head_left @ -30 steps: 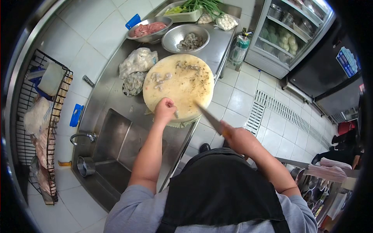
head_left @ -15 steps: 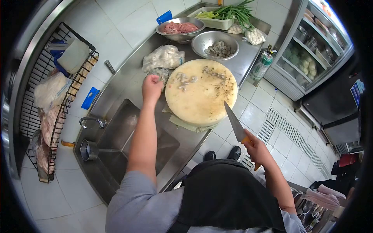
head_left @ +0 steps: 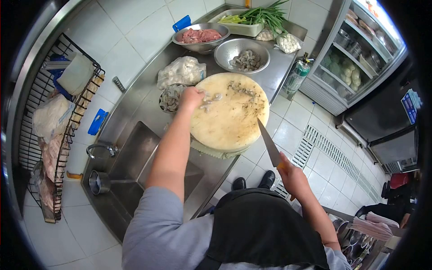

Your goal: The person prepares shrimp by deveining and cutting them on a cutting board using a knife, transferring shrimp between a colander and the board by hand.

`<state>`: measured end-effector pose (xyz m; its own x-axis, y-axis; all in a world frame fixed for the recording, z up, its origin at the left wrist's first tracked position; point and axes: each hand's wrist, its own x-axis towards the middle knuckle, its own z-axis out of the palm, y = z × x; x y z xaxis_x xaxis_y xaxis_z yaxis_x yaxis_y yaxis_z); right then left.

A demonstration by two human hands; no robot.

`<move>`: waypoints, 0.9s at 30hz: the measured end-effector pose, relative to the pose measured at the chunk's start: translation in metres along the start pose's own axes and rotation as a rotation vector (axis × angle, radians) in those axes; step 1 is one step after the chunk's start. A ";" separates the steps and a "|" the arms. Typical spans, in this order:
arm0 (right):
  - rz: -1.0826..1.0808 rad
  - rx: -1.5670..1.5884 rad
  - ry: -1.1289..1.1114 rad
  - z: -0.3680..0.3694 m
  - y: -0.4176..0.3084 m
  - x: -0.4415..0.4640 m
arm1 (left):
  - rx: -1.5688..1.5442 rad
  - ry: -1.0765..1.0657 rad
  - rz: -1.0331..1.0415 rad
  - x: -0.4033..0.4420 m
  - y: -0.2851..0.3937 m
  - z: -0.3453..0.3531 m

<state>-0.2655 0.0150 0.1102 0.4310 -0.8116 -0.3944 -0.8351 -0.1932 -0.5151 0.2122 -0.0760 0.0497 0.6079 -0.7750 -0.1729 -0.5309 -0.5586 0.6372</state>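
My left hand (head_left: pixel 192 98) is at the left edge of a round, thick chopping board (head_left: pixel 225 128). Its fingers are pinched on a grey shrimp (head_left: pixel 205 96), partly hidden by the fingertips. More shrimp (head_left: pixel 217 96) lie beside it, and dark scraps (head_left: pixel 243 90) are spread over the board's upper right. Just left of that hand stands a small bowl of shrimp (head_left: pixel 169 100). In my right hand (head_left: pixel 292 176) is a kitchen knife (head_left: pixel 270 146) with an orange-yellow handle, its tip at the board's right edge.
Behind the board are a perforated bowl (head_left: pixel 220 56) with shrimp, a bowl of raw meat (head_left: pixel 184 39), a bagged pale food (head_left: pixel 180 72) and a tray of green onions (head_left: pixel 252 29). A sink (head_left: pixel 135 153) lies left, a wire rack (head_left: pixel 67 135) on the wall, a glass-door fridge (head_left: pixel 355 58) right.
My left hand has moved right, from over the small bowl to the board's left edge, uncovering the bowl. My right hand keeps hold of the knife; the view has shifted slightly.
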 end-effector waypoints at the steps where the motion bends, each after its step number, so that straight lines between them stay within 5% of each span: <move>1: 0.001 -0.002 0.002 -0.004 -0.001 -0.001 | 0.088 0.045 0.016 0.002 -0.003 0.011; 8: -0.203 0.117 -0.113 -0.003 0.008 -0.003 | 0.082 0.117 0.177 0.009 -0.012 0.010; 11: -0.186 0.114 -0.111 0.002 0.015 0.000 | -0.481 -0.239 0.182 0.005 -0.018 -0.005; 15: -0.095 0.100 -0.140 -0.011 0.002 0.002 | -0.175 -0.533 0.239 -0.061 0.021 -0.013; 17: -0.055 0.095 -0.181 -0.020 -0.012 0.004 | 0.113 -0.573 0.625 -0.076 0.016 0.015; 18: -0.035 0.092 -0.201 -0.025 -0.019 0.004 | 0.113 -0.570 0.622 -0.082 0.014 0.026; 20: -0.025 0.184 -0.263 -0.029 -0.024 0.005 | 0.076 -0.185 0.594 -0.089 0.013 0.040; 23: -0.229 0.215 -0.187 -0.008 -0.008 0.014 | -0.029 -0.077 0.358 -0.107 0.016 0.042; 27: -0.224 0.186 -0.189 0.008 0.002 0.028 | 0.034 -0.064 0.438 -0.126 0.013 0.062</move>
<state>-0.2520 -0.0040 0.0924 0.6672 -0.6403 -0.3807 -0.6433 -0.2376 -0.7279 0.0925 -0.0037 0.0333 0.2843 -0.9568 0.0613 -0.7499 -0.1821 0.6360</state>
